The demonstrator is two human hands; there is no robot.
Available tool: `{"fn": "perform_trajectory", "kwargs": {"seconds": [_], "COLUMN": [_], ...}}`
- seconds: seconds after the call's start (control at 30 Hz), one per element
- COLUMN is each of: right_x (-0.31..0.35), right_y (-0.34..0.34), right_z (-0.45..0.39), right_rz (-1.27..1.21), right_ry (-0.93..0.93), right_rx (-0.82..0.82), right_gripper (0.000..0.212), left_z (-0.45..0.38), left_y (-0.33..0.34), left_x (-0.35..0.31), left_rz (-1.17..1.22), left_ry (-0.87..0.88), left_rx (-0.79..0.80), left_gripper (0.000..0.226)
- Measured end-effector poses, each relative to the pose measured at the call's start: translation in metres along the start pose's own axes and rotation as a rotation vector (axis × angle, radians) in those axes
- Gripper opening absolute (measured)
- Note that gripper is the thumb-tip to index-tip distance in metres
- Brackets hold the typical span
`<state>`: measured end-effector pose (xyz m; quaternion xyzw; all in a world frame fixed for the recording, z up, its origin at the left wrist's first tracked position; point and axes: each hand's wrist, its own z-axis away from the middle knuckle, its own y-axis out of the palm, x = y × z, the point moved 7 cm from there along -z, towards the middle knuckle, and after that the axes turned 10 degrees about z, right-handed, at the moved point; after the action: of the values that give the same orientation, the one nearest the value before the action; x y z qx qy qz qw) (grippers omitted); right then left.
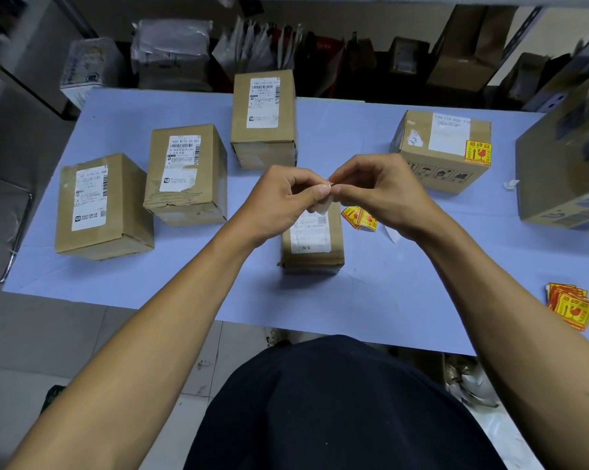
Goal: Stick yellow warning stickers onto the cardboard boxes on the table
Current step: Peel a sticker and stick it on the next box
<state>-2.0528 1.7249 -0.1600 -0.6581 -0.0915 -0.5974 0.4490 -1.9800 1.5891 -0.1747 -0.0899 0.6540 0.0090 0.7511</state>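
Note:
My left hand (284,195) and my right hand (377,189) meet above the table's middle, both pinching one small sticker (323,206) seen from its pale back side. Right beneath them stands a small cardboard box (315,245) with a white label. Three taller boxes stand to the left: one at the near left (99,208), one in the middle (186,174), one at the back (264,118). A box at the right (445,150) carries a yellow warning sticker (478,151). Loose yellow stickers (359,218) lie beside the small box; a stack of stickers (571,305) lies at the right front edge.
The table has a pale blue cover (388,286). A large carton (564,164) stands at the far right edge. A scrap of white backing paper (392,234) lies by the loose stickers. Shelves with packages run behind the table; a metal stool (1,232) is at the left.

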Motion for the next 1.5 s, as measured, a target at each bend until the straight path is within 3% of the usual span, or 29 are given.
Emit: {"fn": "perform_trajectory", "kwargs": {"seconds": [0.4,0.67,0.83,0.97,1.5], "right_x": [0.023,0.021,0.004,0.001,0.019], "right_y": [0.004,0.005,0.003,0.003,-0.002], "right_z": [-0.001,-0.001,-0.003,-0.001,0.004], "right_rz": [0.494,0.415,0.096,-0.041,0.207], "right_ry": [-0.267,-0.216,-0.041,-0.041,-0.11], "right_rx": [-0.1,-0.193,-0.185,-0.147,-0.198], "right_gripper": [0.01,0.006,0.01,0.009,0.011], "left_z": [0.001,0.002,0.001,0.001,0.002], "left_y": [-0.001,0.001,0.001,0.001,0.0], "left_x": [0.002,-0.001,-0.001,-0.002,-0.009], "left_rz": [-0.09,-0.093,-0.057,-0.029,-0.036], "left_ry": [-0.093,-0.076,-0.041,-0.027,0.006], "left_rx": [-0.054,-0.06,-0.083,-0.079,-0.199], "left_gripper": [0.015,0.017,0.017,0.017,0.014]}}
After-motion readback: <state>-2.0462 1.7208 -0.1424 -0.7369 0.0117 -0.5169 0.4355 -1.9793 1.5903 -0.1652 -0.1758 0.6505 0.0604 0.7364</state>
